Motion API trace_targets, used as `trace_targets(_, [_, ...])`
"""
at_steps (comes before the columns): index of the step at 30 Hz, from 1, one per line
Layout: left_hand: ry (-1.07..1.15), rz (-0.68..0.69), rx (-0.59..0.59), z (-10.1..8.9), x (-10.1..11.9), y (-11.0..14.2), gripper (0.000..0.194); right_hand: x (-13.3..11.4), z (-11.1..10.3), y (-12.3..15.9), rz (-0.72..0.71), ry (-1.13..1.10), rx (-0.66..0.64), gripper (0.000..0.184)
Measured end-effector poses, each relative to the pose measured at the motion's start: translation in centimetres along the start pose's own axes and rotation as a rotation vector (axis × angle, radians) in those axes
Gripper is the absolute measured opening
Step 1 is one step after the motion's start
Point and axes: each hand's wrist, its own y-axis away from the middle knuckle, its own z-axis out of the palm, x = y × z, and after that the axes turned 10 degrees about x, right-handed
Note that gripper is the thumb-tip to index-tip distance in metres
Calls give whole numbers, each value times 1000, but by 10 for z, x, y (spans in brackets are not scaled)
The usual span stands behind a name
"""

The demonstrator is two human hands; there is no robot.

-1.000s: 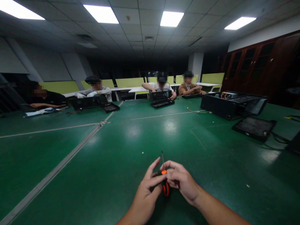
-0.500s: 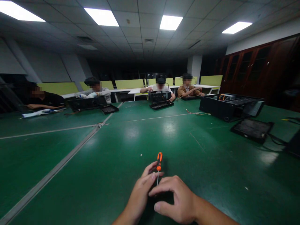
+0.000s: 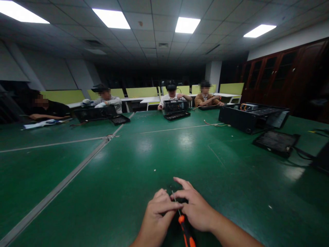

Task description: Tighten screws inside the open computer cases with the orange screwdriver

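Observation:
An orange-and-black screwdriver is between my hands, its handle toward me and its thin metal shaft slanting away. My left hand is closed, with thumb and forefinger pinching the middle of the shaft. From the right side, my right hand has its fingers on the shaft close to the tip; one finger stretches out past it, and the thumb is partly hidden. Both hands are low over the green tabletop.
An open black computer case stands at the right, a dark panel before it. Loose wires lie nearby. Across the table, several people sit; one is behind another computer case. A metal strip crosses the tabletop's left.
The screwdriver has swung round: its handle pointed away and now points toward me. My left fingers have curled over the shaft, and my right hand has moved forward onto it.

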Motion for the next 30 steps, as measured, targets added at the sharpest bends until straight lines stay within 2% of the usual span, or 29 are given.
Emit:
trace_targets(2, [-18, 0, 6, 1, -2, 0, 21, 5, 0, -4, 34, -118, -22, 50])
trace_targets(5, [-14, -76, 25, 3, -5, 0, 22, 3, 1, -5, -29, -280, -23, 44])
trace_targets(7, [6, -118, 30, 3, -6, -1, 23, -1, 2, -4, -64, -261, 33, 33])
trace_targets(10, [35, -142, 47, 1, -3, 0, 25, -2, 2, -3, -26, -139, 114, 16])
trace_targets(14, [113, -130, 175, -4, -1, 8, 26, 4, -4, -7, 95, -117, 129, 17])
trace_targets(16, [233, -221, 82, -1, -3, 12, 36, 1, -8, -7, 142, -200, 188, 23])
trace_targets(18, [394, -420, -122, 6, -5, 13, 55, -7, -12, -4, 129, -318, 253, 23])
trace_targets(20, [556, -615, -230, 12, -6, 10, 69, -18, -13, 2, 49, -397, 252, 16])
trace_targets(22, [704, -734, -167, 14, -5, 5, 70, -28, -12, 9, -61, -423, 177, 8])
trace_targets(25, [803, -766, 35, 10, -3, -2, 58, -33, -6, 16, -132, -410, 15, 19])
trace_targets(27, [744, -702, 135, 5, -3, -3, 50, -30, -3, 16, -157, -284, -18, 18])
trace_targets(30, [563, -541, 193, 0, -1, 1, 42, -22, -2, 14, -223, -60, 63, 11])
